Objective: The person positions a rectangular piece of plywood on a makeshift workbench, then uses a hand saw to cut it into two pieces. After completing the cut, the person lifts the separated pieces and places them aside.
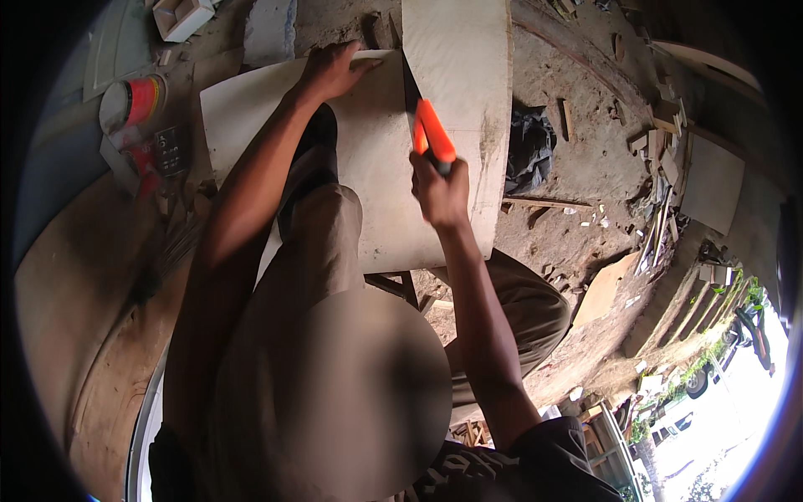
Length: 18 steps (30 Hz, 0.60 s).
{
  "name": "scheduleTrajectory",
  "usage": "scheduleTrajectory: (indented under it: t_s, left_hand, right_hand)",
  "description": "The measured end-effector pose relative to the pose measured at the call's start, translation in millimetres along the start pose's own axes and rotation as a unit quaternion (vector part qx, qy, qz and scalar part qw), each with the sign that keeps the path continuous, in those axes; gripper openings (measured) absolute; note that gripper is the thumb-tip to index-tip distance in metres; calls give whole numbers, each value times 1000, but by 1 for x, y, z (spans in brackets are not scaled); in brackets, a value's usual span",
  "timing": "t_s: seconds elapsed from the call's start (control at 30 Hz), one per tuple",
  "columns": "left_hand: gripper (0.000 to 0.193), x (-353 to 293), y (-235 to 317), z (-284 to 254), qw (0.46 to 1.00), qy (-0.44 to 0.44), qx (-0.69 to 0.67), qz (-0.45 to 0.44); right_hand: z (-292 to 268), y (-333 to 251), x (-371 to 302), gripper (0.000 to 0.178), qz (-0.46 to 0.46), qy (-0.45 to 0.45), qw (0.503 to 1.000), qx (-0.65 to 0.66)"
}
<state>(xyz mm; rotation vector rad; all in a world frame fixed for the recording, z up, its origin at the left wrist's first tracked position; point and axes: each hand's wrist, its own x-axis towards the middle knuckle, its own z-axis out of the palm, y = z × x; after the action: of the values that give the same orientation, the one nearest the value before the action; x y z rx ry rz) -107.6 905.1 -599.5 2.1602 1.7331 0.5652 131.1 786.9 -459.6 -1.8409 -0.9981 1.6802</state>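
Observation:
A pale plywood sheet [376,151] lies in front of me, with a cut running in from its far edge. My right hand [442,188] is closed around the orange and black handle of a handsaw [435,134]. The saw's dark blade stands in the cut, partly hidden by the wood. My left hand [333,74] grips the sheet's far edge, left of the cut; some of its fingers are hidden. My left leg, with a dark shoe [319,130], bears on the sheet's left part.
Dirt ground with wood scraps [661,159] spreads to the right. Beside the sheet lies a crumpled black plastic bag [530,146]. A red reel [144,99] sits at the left, near a large curved wooden panel [75,276]. A small wooden box [181,17] stands at the far left.

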Motion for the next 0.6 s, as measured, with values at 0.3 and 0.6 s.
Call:
scheduleTrajectory:
  t_s: [0.3,0.6]
  left_hand:
    - [53,1,1,-2,998,42,-19,37]
    - [57,3,7,3,1000,13,-11,10]
  right_hand:
    - [22,-4,27,30,-103,20,991,-86]
    - [-46,58,-238,25,-46,-19,999,-15]
